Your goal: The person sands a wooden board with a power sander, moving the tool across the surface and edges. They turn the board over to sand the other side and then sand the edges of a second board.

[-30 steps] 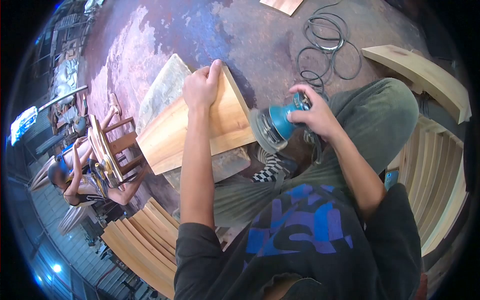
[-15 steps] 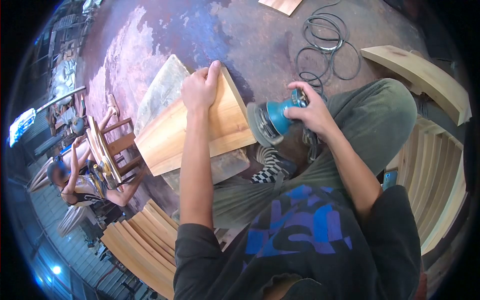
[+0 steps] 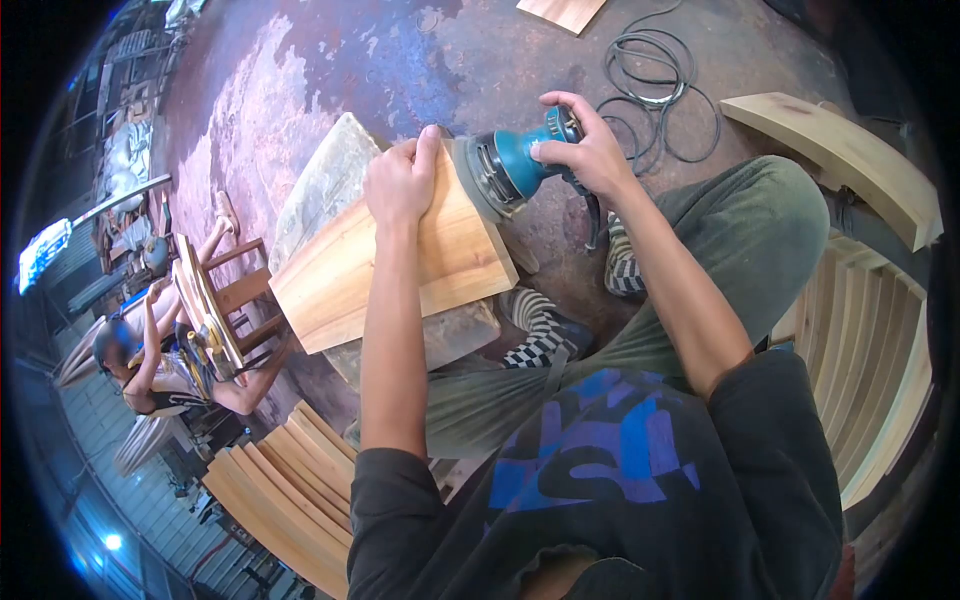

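Note:
A pale wooden board (image 3: 455, 245) lies on a greyish, worn block (image 3: 325, 180). My left hand (image 3: 400, 180) grips the board's far edge, fingers over the edge and thumb along it. In my right hand (image 3: 590, 150) is a teal orbital sander (image 3: 520, 165), held by its body with fingers wrapped round the top. The sander is tilted on its side, its round pad against the right-hand edge of the board. Part of the pad is hidden behind the board's corner.
A dark cord (image 3: 660, 75) lies coiled on the floor (image 3: 520, 60). Curved wooden pieces (image 3: 285, 490) are stacked at lower left, with more (image 3: 860, 350) at right. A curved plank (image 3: 830, 150) rests at upper right. Another person (image 3: 160, 370) sits at left beside a wooden frame (image 3: 235, 290).
My right hand has moved the sander away from my body, up along the board's right edge toward its far corner. My left hand and the board stay nearly in place.

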`<act>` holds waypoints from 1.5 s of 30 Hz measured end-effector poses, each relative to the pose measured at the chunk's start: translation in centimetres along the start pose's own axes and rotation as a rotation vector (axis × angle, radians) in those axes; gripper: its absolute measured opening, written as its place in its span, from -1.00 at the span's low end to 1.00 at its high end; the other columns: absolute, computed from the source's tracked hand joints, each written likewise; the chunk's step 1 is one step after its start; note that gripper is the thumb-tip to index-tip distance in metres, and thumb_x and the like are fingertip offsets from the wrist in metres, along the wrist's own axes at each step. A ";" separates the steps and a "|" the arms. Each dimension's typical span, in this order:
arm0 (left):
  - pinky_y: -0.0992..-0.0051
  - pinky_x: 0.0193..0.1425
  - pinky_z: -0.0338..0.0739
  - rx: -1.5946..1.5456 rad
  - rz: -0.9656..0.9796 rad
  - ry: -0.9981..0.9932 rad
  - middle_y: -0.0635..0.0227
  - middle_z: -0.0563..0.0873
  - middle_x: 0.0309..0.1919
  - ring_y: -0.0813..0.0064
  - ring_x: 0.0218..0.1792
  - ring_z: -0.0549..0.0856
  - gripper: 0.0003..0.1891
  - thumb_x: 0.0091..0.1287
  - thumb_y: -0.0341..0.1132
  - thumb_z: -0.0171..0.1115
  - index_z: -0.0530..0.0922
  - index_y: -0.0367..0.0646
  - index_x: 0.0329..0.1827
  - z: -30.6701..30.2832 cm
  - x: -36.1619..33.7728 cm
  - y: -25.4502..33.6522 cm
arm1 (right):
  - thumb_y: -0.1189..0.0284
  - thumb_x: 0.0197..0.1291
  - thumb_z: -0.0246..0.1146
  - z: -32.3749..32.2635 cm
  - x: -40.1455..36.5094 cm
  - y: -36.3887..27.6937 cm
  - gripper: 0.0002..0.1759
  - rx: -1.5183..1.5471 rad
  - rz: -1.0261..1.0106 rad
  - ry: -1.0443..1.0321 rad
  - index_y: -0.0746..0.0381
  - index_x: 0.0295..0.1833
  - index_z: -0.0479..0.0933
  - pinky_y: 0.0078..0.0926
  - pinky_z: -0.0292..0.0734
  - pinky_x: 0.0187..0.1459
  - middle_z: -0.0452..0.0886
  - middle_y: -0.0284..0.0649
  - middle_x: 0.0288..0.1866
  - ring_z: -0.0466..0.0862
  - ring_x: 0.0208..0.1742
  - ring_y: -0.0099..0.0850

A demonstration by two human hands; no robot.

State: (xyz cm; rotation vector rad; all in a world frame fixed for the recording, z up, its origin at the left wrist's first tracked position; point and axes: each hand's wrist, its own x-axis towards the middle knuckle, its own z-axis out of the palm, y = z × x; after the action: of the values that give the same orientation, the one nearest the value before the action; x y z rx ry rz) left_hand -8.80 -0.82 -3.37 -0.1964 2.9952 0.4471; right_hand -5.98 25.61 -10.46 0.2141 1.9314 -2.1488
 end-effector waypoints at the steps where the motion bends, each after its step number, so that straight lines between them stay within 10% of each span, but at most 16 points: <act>1: 0.11 -0.15 0.55 0.002 -0.004 0.000 -0.05 0.69 -0.50 -0.05 -0.34 0.72 -0.25 0.56 0.40 0.03 0.81 -0.16 -0.27 0.0 0.0 0.0 | 0.23 -0.02 0.61 0.0 -0.2 -0.1 -0.17 0.000 0.002 0.000 0.12 0.42 0.55 -0.31 0.61 0.22 0.63 -0.16 0.16 0.66 0.14 -0.30; 45: 0.03 -0.11 0.63 0.037 -0.018 0.024 -0.06 0.80 -0.42 -0.14 -0.26 0.80 -0.27 0.54 0.40 0.03 0.89 -0.07 -0.24 0.2 0.2 0.1 | 0.36 -0.03 0.65 -1.3 -10.0 1.7 -0.19 -0.015 0.037 0.013 0.15 0.39 0.52 -0.35 0.49 0.36 0.58 -0.24 0.20 0.59 0.23 -0.35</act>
State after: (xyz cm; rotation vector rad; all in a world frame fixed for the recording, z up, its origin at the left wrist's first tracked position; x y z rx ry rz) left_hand -9.01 -0.70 -3.56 -0.2274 3.0201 0.3901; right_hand 3.99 27.55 -9.52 0.2593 1.9340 -2.1140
